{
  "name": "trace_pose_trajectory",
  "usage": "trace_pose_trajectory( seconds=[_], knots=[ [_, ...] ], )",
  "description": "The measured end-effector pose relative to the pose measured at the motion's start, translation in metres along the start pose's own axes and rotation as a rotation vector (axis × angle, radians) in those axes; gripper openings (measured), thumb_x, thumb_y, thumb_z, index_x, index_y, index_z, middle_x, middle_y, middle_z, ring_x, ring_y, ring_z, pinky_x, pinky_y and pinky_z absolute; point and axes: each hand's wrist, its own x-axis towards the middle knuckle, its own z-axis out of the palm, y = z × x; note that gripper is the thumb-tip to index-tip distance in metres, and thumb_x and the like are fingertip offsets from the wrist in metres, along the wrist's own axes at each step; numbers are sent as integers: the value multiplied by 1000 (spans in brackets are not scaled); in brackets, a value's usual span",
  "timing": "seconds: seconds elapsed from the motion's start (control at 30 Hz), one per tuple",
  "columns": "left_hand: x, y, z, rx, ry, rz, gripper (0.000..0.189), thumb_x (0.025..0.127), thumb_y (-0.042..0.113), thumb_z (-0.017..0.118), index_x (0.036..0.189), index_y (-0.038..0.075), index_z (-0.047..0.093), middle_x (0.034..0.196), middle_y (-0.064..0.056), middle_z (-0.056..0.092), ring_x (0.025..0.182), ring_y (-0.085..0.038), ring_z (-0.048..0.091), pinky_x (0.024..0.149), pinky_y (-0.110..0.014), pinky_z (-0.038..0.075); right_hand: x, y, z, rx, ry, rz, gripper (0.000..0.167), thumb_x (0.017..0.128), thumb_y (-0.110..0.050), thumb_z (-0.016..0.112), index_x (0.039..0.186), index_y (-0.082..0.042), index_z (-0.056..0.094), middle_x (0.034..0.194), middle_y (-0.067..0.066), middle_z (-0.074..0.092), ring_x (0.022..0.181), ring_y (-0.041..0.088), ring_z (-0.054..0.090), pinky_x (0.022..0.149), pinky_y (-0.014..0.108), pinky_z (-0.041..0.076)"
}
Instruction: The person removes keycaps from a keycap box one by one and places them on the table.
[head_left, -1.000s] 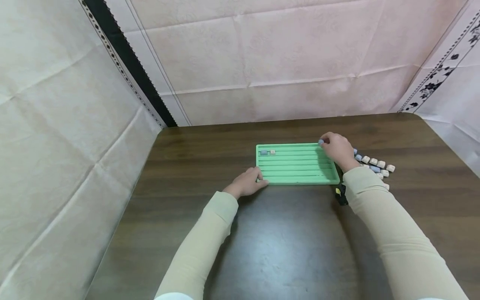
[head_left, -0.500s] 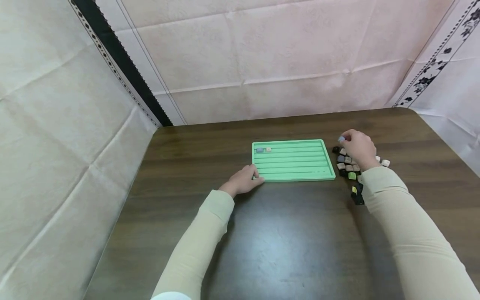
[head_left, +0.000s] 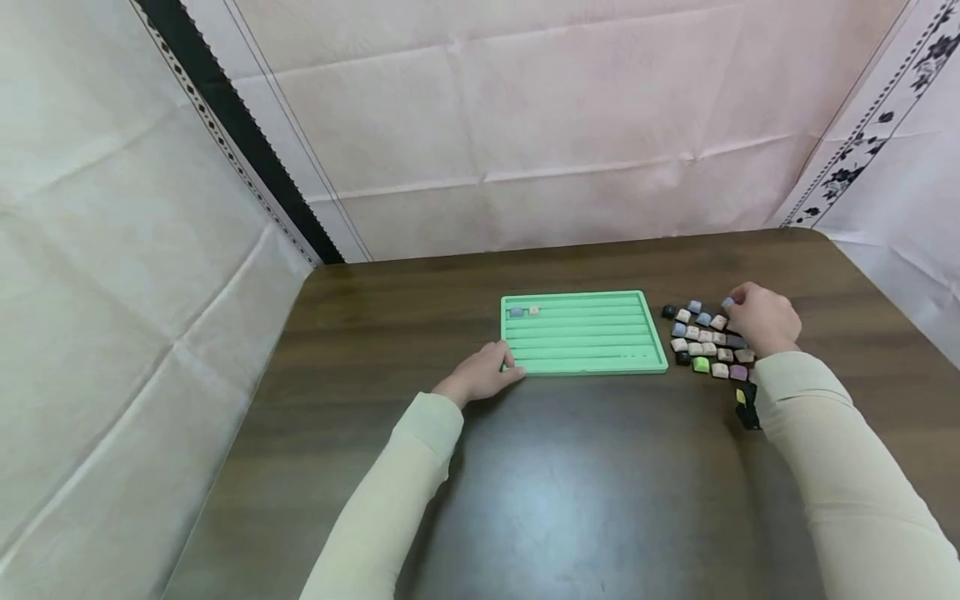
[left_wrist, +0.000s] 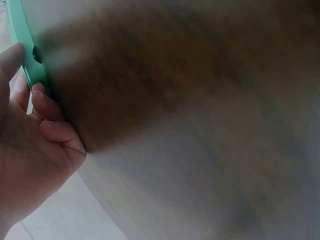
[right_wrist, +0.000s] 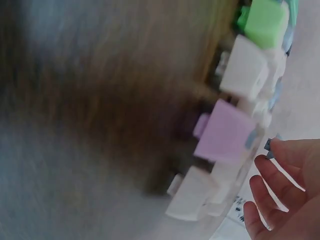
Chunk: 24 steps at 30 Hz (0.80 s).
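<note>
A light green ridged tray (head_left: 585, 342) lies on the table, with a grey-blue keycap (head_left: 516, 312) and a pale keycap (head_left: 534, 310) in its top row at the left. My left hand (head_left: 480, 372) pinches the tray's near left corner; the left wrist view shows thumb and fingers at the green rim (left_wrist: 35, 62). At the right, my right hand (head_left: 765, 321) holds a small blue keycap (head_left: 728, 302) between thumb and fingertips, above the far right of the loose keycaps. The right wrist view has that keycap (right_wrist: 269, 148) mostly hidden by the fingertips.
Several loose keycaps lie right of the tray, among them a bright green one (head_left: 701, 364), a purple one (head_left: 738, 372) and black ones (head_left: 669, 311). Some are covered by the right hand. The brown wooden table (head_left: 570, 492) ends at pale cloth (head_left: 570, 125) behind.
My right hand has moved right, from the tray's far right corner to over the loose keycaps, with the blue keycap still pinched. The left hand keeps its place on the tray.
</note>
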Motion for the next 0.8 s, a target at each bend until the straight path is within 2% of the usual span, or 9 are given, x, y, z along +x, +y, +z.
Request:
trace_pose_trajectory(
  seconds=[0.27,0.5,0.8],
  knots=[
    [-5,1,2,4,-8,-3,25,93,40,49,94,15,46,96,-2,47,83,-17,45,69,-27,37,1,14,6,-28,-42,37,35,91,-22,42,117,-1,51,115,30,52,100,51,46,60,48,39],
    [-5,5,-3,-1,1,-14,26,93,40,50,95,15,46,95,-2,47,82,-17,45,69,-28,38,12,13,7,-27,-51,36,36,91,-24,40,117,-1,52,116,31,50,101,52,44,64,51,40],
    [-4,5,-2,2,-4,-21,27,93,41,50,96,14,45,95,-3,46,82,-17,45,69,-27,37,13,16,6,-2,-86,34,41,93,-29,40,119,0,50,120,31,48,103,51,44,65,51,40]
  ],
)
